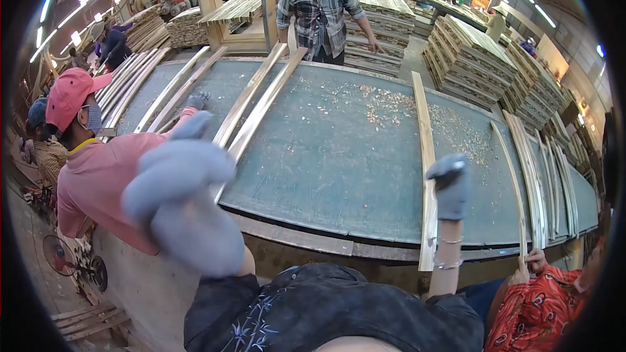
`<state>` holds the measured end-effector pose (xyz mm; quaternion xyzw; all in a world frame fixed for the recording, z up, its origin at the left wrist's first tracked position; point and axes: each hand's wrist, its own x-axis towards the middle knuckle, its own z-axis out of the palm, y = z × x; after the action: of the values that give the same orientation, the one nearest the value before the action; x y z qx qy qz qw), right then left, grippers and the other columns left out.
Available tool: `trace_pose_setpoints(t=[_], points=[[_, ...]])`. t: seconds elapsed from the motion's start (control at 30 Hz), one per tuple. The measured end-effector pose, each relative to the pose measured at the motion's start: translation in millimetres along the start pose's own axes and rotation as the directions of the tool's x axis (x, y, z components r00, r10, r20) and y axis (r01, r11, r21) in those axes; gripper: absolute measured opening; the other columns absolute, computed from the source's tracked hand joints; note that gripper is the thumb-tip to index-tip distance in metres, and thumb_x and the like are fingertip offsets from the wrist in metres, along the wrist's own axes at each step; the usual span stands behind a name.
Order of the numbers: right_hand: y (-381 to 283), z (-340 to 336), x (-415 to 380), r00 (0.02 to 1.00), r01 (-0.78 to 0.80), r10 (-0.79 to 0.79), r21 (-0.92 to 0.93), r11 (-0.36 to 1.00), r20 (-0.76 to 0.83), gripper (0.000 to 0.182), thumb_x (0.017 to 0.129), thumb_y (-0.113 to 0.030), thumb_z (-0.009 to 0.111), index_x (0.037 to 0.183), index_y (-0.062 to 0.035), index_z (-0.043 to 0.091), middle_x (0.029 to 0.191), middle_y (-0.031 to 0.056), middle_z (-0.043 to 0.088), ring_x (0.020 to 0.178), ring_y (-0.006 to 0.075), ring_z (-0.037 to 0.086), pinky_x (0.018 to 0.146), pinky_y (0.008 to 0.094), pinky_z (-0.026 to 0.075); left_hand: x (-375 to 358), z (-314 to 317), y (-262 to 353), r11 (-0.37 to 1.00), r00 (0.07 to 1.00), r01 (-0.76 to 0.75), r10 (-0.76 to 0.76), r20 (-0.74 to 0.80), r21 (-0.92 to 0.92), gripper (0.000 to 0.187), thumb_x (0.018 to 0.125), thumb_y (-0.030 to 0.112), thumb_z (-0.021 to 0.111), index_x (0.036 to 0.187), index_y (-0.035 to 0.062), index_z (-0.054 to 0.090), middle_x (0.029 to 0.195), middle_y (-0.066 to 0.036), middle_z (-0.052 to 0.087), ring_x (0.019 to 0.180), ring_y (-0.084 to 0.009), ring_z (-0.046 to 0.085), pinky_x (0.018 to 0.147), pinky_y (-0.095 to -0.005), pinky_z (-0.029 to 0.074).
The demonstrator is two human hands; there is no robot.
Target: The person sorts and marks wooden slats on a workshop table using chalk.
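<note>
My right hand point(450, 189), in a grey-blue glove, is closed at the right edge of a long wooden strip point(425, 150) that lies across the table. A dark patch or small dark object shows at its fingers; I cannot make out which. Raised at the left, close to the camera, my left hand point(189, 189) is gloved too and smeared by motion, so its fingers cannot be read. Behind it, two more wooden strips point(268, 99) run across the blue-green table point(319, 176), partly hidden by that hand.
A co-worker in pink point(107, 169) stands close on my left; another in red point(538, 309) holds a strip at my right. A person in plaid point(319, 16) faces me. Wood chips point(385, 104) litter the table, and stacked boards point(469, 62) stand behind.
</note>
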<state>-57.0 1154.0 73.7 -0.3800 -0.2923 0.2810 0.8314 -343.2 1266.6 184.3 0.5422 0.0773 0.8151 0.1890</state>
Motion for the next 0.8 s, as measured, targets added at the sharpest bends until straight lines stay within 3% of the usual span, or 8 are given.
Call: trace_pose_setpoints(t=[0.07,0.13,0.2,0.33,0.43,0.53,0.63,0.8], points=[[54,-54,-7,0.957,-0.231,0.232,0.030,0.973,-0.172,0.032,0.092,-0.032,0.038,0.068,-0.0109,0.041,0.054,0.0048,0.044,0.051,0.0194,0.047,0.051,0.0340,0.044,-19,-25,-31,0.933,0.964,0.171,-0.226,0.143,0.318,0.018,0.089,0.016,0.044,0.091,0.0021,0.056,0.081,-0.008,0.055,0.073,-0.0119,0.052,0.075,-0.0248,0.044],[101,-97,-27,0.875,-0.362,0.318,-0.057,0.930,-0.366,0.037,0.090,-0.038,0.040,0.064,-0.0115,0.042,0.052,0.0053,0.046,0.047,0.0191,0.048,0.046,0.0345,0.044,-34,-36,-54,0.805,0.767,0.558,-0.594,0.243,0.203,0.020,0.087,0.012,0.047,0.100,0.0016,0.056,0.088,-0.008,0.058,0.081,-0.0132,0.053,0.077,-0.0270,0.044],[148,-144,-51,0.714,-0.505,0.492,0.119,0.855,-0.499,0.033,0.090,-0.035,0.041,0.064,-0.0128,0.042,0.050,0.0025,0.042,0.044,0.0170,0.044,0.046,0.0332,0.043,-69,-61,-92,0.638,0.577,0.649,-0.768,0.280,0.414,0.022,0.086,0.015,0.050,0.102,0.0020,0.056,0.090,-0.007,0.059,0.081,-0.0147,0.055,0.077,-0.0273,0.044],[217,-194,-121,0.612,-0.621,0.532,0.060,0.781,-0.585,0.035,0.087,-0.039,0.045,0.065,-0.0123,0.043,0.052,0.0004,0.043,0.044,0.0131,0.046,0.039,0.0306,0.041,-148,-117,-147,0.526,0.440,0.163,-0.796,0.416,0.835,0.036,0.079,0.035,0.057,0.105,0.0104,0.056,0.103,-0.012,0.056,0.093,-0.0272,0.055,0.081,-0.0354,0.043],[219,-194,-122,0.649,-0.536,0.405,-0.008,0.844,-0.644,0.032,0.087,-0.037,0.048,0.068,-0.0112,0.044,0.055,0.0013,0.046,0.044,0.0137,0.046,0.039,0.0296,0.045,-174,-139,-162,0.353,0.307,0.148,-0.904,0.296,0.924,0.042,0.076,0.041,0.057,0.107,0.0131,0.055,0.109,-0.013,0.053,0.100,-0.0306,0.050,0.084,-0.0396,0.041],[214,-194,-119,0.641,-0.528,0.401,0.003,0.849,-0.654,0.032,0.087,-0.037,0.048,0.070,-0.0101,0.045,0.056,0.0019,0.046,0.045,0.0138,0.047,0.039,0.0293,0.044,-187,-157,-176,0.149,0.340,0.051,-0.932,0.123,0.988,0.044,0.075,0.042,0.058,0.109,0.0136,0.054,0.108,-0.014,0.053,0.102,-0.0304,0.050,0.086,-0.0401,0.040],[211,-191,-123,0.636,-0.578,0.474,0.031,0.815,-0.609,0.032,0.086,-0.037,0.049,0.070,-0.0099,0.046,0.056,0.0025,0.047,0.046,0.0149,0.047,0.041,0.0290,0.042,-206,-203,-212,0.159,0.352,0.066,-0.928,0.126,0.985,0.049,0.075,0.040,0.058,0.114,0.0117,0.052,0.112,-0.018,0.052,0.104,-0.0332,0.049,0.089,-0.0402,0.038],[202,-188,-124,0.620,-0.551,0.514,0.137,0.823,-0.593,0.035,0.086,-0.040,0.050,0.066,-0.0114,0.047,0.055,0.0030,0.049,0.044,0.0155,0.049,0.041,0.0276,0.041,-206,-243,-242,-0.125,0.243,-0.096,-0.965,-0.098,0.988,0.062,0.073,0.043,0.059,0.119,0.0036,0.047,0.118,-0.018,0.050,0.107,-0.0348,0.047,0.092,-0.0404,0.038]])
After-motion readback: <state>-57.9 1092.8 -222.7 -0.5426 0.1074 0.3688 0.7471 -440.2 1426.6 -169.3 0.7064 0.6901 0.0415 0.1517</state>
